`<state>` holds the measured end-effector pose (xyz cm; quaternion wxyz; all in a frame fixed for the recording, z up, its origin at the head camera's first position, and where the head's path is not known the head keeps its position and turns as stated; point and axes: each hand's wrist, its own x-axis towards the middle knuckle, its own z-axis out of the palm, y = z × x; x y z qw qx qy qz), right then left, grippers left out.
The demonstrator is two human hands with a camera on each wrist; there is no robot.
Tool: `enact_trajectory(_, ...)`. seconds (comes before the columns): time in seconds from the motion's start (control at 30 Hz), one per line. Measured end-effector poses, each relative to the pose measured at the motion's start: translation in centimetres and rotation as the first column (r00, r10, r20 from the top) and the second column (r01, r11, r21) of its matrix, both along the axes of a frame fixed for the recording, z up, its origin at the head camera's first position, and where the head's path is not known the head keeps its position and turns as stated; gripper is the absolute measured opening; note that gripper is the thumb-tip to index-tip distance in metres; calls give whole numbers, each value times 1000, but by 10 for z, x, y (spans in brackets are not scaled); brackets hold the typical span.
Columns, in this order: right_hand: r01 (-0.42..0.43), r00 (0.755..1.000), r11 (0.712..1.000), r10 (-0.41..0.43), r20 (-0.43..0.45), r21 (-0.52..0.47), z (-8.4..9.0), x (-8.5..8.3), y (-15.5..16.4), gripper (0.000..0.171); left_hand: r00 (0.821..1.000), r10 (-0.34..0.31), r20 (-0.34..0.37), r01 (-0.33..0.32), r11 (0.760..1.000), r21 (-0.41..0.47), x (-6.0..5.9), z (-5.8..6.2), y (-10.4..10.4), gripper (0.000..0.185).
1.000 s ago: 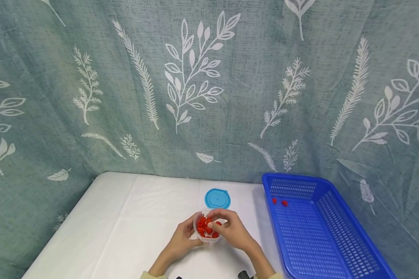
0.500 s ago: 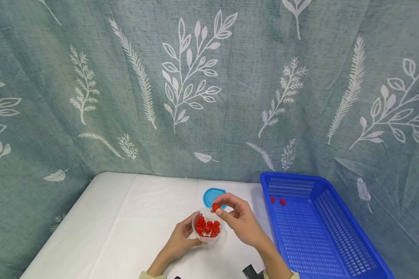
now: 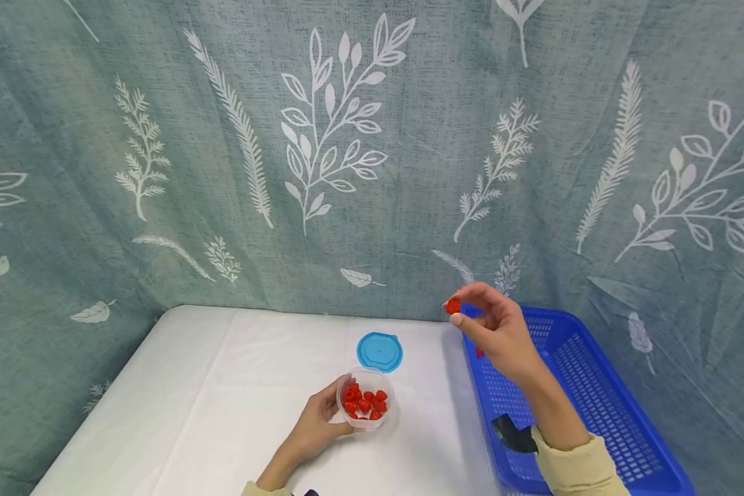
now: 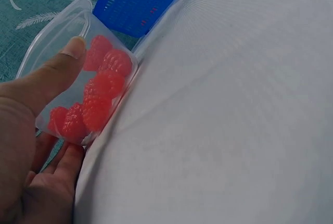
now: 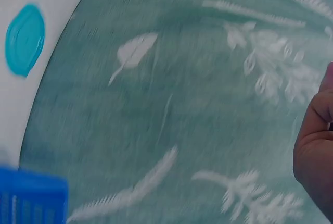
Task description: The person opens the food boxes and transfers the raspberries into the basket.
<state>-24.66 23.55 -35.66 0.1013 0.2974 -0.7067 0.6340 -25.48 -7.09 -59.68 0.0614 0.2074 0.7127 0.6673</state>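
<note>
L hand (image 3: 315, 428) wraps the clear tub (image 3: 367, 425), thumb against its wall, the other fingers round the outside. Prob. held so b/c it's light & could slide; that grip steadies it w/o covering the mouth. Can't tell if it's dead level. The red berries (image 3: 364, 404) sit loose inside, easy to reach from above.

R hand (image 3: 502, 334) is up in the air, pinching one berry (image 3: 453, 306) btwn thumb & fingertips. A fingertip hold suits smth that small & maybe soft. The R wrist cam only catches the hand's edge, so no help there re: the grip.

Pose: L forearm comes in low from the near edge; R forearm slants up & across the blue basket (image 3: 558, 315), hand nr its far L corner as I see it. A red berry (image 3: 479, 353) shows inside there. Blue lid (image 3: 379, 352) lies flat on the white table (image 3: 273, 372), just beyond the tub, prob. put there to keep the opening free.
</note>
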Motion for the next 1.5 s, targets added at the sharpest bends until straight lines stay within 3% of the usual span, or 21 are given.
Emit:
enact_trajectory(0.2,164,983,986,-162,87,-13,-13,-31,37,26,1000,3,1,-3,1000,-11,-1,0,-2,90)
enact_trajectory(0.4,306,946,951,-310,93,47,-44,-64,73,22,1000,5,10,-5,1000,-11,-1,0,-1,90)
enact_trajectory(0.73,495,849,825,-526,52,272,-93,-90,116,33,1000,-1,19,1,1000,-4,0,-2,0,90)
enact_trajectory(1.0,556,816,749,-574,-65,359,-135,-104,147,25,1000,-3,15,3,1000,5,-1,-1,0,91)
enact_trajectory(1.2,516,819,731,-574,-5,446,-160,-110,169,29,1000,-7,7,7,1000,13,-2,-3,1,91)
enact_trajectory(1.5,458,814,711,-577,70,534,-181,-106,184,31,1000,2,-10,-2,1000,-2,-1,-1,1,90)
